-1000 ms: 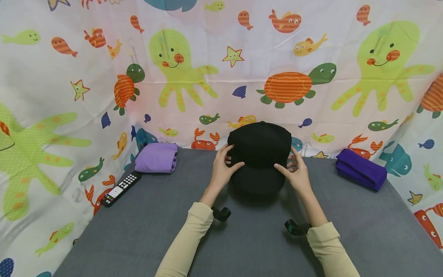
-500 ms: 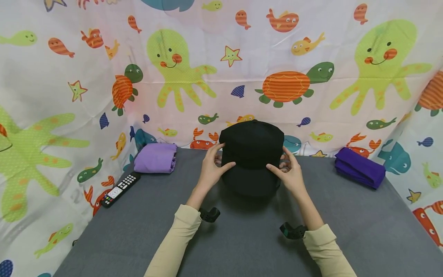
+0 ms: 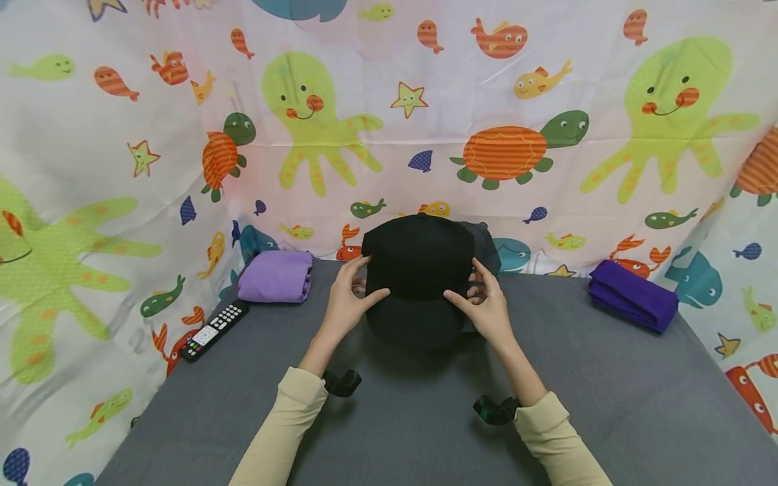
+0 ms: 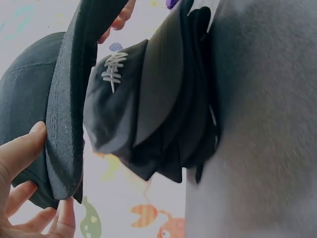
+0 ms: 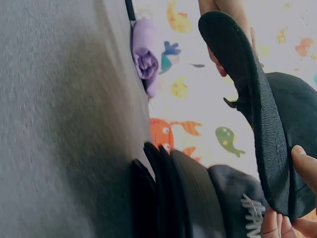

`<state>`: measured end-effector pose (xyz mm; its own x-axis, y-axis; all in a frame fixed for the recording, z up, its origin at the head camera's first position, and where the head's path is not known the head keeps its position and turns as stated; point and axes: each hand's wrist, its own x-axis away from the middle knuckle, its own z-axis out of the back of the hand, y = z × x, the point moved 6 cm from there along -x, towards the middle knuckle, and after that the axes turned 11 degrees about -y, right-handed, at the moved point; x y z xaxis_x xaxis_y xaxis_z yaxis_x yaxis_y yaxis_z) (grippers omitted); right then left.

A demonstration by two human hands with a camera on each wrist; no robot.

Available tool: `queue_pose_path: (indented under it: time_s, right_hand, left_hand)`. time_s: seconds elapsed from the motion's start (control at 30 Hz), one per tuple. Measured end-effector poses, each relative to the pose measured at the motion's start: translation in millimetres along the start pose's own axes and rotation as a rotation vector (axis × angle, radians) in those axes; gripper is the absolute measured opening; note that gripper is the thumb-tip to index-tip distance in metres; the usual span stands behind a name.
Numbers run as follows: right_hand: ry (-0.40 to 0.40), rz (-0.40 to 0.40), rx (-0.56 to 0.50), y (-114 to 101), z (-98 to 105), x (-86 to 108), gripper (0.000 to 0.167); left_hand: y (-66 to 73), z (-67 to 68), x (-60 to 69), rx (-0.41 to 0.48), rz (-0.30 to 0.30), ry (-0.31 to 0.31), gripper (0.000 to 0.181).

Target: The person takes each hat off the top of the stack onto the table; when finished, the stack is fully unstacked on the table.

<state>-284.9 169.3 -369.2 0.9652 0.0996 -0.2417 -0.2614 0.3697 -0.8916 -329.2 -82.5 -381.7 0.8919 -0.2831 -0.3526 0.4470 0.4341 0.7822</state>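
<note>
Both hands hold a black cap [image 3: 419, 260] by its two sides, its brim towards the person. The left hand [image 3: 345, 304] pinches the cap's left edge, thumb in front and fingers behind; the right hand [image 3: 487, 307] grips the right edge in the same way. Behind it, partly hidden, is a dark grey cap [image 3: 488, 246]. In the left wrist view the held cap [image 4: 64, 114] is apart from a stack of caps [image 4: 163, 84], whose top one bears white stitching. The right wrist view shows the same stack [image 5: 193, 193] below the held cap [image 5: 267, 119].
A folded lilac cloth [image 3: 275, 277] and a black remote control [image 3: 214, 331] lie at the left of the grey table [image 3: 401, 432]. A folded dark purple cloth [image 3: 633, 295] is at the right. A curtain with sea animals [image 3: 358, 88] hangs behind.
Both hands have moved left with the black cap between them. The dark grey cap behind it has come into view on the right.
</note>
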Motion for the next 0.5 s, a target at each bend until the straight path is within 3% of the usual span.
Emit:
queue_pose_path:
  time_s: [0.27,0.5]
  right_hand:
    - [-0.021,0.015,0.025,32,-28,-12.3,0.079]
    - [-0.021,0.054,0.009,27,-51,-13.6,0.076]
  left_hand:
    - [-12.2,20.0,16.3,-0.031,0.04,-0.003,0.07]
    - [-24.6,36.8,29.4,-0.041,0.09,-0.007,0.069]
